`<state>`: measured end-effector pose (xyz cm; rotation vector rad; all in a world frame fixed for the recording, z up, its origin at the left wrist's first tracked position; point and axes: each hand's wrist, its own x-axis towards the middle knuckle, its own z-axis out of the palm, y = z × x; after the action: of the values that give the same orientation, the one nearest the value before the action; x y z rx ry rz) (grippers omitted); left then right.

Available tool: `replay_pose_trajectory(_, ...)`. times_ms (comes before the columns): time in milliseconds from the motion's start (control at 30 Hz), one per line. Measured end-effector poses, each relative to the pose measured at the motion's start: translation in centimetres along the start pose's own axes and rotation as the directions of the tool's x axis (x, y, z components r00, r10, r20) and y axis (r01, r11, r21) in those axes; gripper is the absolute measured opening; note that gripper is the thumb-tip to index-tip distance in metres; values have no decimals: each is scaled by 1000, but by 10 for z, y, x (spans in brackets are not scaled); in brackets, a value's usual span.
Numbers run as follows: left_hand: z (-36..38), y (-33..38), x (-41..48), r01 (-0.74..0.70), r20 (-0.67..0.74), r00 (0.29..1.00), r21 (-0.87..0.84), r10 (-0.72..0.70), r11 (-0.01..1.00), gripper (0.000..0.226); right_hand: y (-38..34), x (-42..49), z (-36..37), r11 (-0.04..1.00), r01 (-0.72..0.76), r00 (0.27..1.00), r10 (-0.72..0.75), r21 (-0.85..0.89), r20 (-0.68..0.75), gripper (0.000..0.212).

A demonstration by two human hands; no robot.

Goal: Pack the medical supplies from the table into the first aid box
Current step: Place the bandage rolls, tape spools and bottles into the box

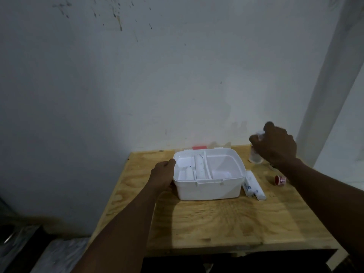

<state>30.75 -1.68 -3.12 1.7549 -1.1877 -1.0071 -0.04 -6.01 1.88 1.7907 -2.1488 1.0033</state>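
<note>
On the table (216, 219), toward its back edge: the first aid box (208, 189) sits with its top open, a white plastic tub with a divided tray inside.
Inside the box: a long white tube-like item (200, 166) lies in the narrow middle compartment, and a smaller white item (188, 171) lies in the left one; the right compartment looks bare, though glare makes that hard to confirm.
Beside the box: a flat white packet (254, 185) with blue print lies just off the right wall, touching or nearly so.
Further right: a small red-and-white roll (280, 180) rests on the wood, apart from the packet.
Back right corner: a clear bottle or cup (255, 155) stands upright, partly hidden by the right hand.
Left hand (163, 175): wrapped around the box's left wall, fingers curled over the rim, steadying it.
Right hand (275, 144): raised above the back right corner, fingers bunched around something small and pale; motion blur hides what it is, and I cannot tell how firm the pinch is.
Step in hand: probably carrying one supply from the right side toward the box.
Next move calls for: swinging the right hand left over the open right compartment and lowering the item in, while the left hand keeps the light box from sliding.
Left to pack: the packet, the roll and the clear container, judging by what lies outside.
</note>
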Motion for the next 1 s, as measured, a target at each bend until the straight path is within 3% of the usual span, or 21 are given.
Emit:
replay_pose_trajectory(133,0,0,1,1,0,1000,-1,-1,1000,37,-45,15,-30,983,120,985,-99,142,-144,36)
replay_pose_trajectory(267,0,-1,2,7,7,1000,-1,-7,1000,41,-85,11,-36,954,108,994,-94,281,-63,34)
replay_pose_trajectory(600,-2,-3,3,-3,19,1000,4,3,1000,49,-89,-28,28,985,144,915,-169,95,365,35)
replay_pose_trajectory(733,-2,-4,5,-18,21,1000,12,18,1000,42,-91,-34,44,987,131,903,-156,88,401,31)
replay_pose_trajectory(1000,0,-8,10,-12,1,1000,-1,12,1000,49,-89,-35,55,990,109,911,-135,88,390,31)
